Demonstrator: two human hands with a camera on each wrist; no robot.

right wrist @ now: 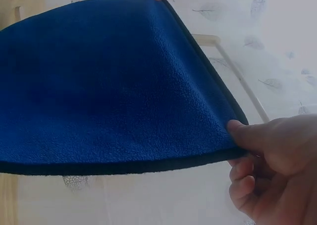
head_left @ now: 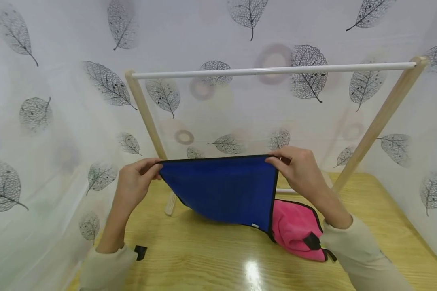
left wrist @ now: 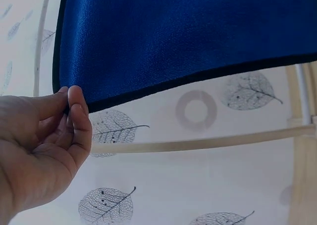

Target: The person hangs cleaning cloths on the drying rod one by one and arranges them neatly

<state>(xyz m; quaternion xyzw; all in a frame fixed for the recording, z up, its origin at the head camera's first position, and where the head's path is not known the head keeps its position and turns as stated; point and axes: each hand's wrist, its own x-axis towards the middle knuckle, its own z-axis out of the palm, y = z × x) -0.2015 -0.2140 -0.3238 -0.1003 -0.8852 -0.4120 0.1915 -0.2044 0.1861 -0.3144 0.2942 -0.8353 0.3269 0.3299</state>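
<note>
I've got left hand [head_left: 134, 180] and right hand [head_left: 298, 167] pinching the blue cloth [head_left: 222, 188] at its 10 and 2 o'clock corners, likely to hold it spread between them.

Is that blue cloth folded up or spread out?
Spread out: the blue cloth hangs wide between the left hand and right hand, each pinching an upper corner.

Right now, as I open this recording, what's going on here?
A person's left hand and right hand each pinch an upper corner of a blue fabric cloth with black edging, holding it up in front of a pale wooden rack with a white rail. A crumpled pink cloth with black edging lies on the yellow wood-grain table.
</note>
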